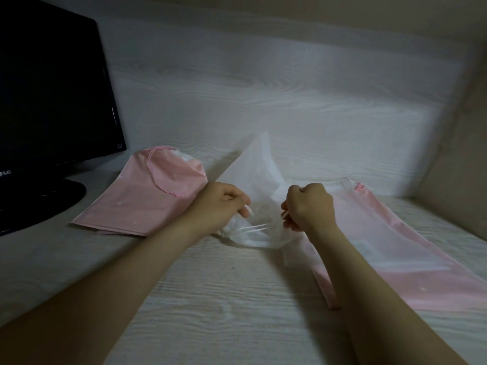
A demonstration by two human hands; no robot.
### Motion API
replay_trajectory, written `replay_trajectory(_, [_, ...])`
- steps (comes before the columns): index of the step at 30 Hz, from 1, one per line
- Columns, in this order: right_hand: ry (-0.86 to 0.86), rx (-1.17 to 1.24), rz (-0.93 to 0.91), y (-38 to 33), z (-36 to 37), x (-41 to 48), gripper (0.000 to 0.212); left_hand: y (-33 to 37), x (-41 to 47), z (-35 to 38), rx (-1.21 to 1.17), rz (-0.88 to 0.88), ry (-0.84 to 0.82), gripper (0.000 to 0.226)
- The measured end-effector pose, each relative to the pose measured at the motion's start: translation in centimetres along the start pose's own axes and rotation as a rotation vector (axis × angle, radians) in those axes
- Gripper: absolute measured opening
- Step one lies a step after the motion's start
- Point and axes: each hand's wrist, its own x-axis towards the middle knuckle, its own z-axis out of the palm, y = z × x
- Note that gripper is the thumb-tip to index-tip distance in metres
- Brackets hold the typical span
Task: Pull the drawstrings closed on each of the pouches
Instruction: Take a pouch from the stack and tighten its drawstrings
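A white translucent pouch (259,169) lies in the middle of the desk, its mouth toward me and partly gathered. My left hand (220,205) pinches a white drawstring (251,227) at the pouch's left side. My right hand (309,206) grips the cord at the right side, fingers curled. A pink pouch (147,196) lies to the left with its top gathered and a pink cord looped across it. Another pink pouch (395,256) lies flat to the right, its top edge straight and a pink knot at its far corner.
A black monitor (52,96) on a round black base (39,204) stands at the far left. The pale wood-grain desk (224,299) meets a white back panel (263,88) behind and a beige side wall (461,127) at the right.
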Motion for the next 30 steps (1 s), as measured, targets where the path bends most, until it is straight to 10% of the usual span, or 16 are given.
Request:
replay_trajectory(16, [-0.408,0.948,-0.055,-1.5,-0.3,-0.8,0.021,2.0,-1.3,-0.8,-0.125,-0.063,-0.302,0.032])
replay_trajectory(20, [-0.387,0.795,-0.149,-1.0,-0.3,-0.5,0.024,1.4,-1.2,-1.0,-0.090,-0.031,-0.325,0.032])
replay_trajectory(25, [-0.231,0.018,-0.437,0.0,1.3,-0.7,0.029,0.6,-0.6,-1.2,-0.167,-0.052,-0.313,0.033])
replay_trajectory(30, [-0.344,0.190,-0.416,-0.7,1.7,-1.7,0.021,0.5,0.2,-0.8,-0.302,-0.130,-0.278,0.035])
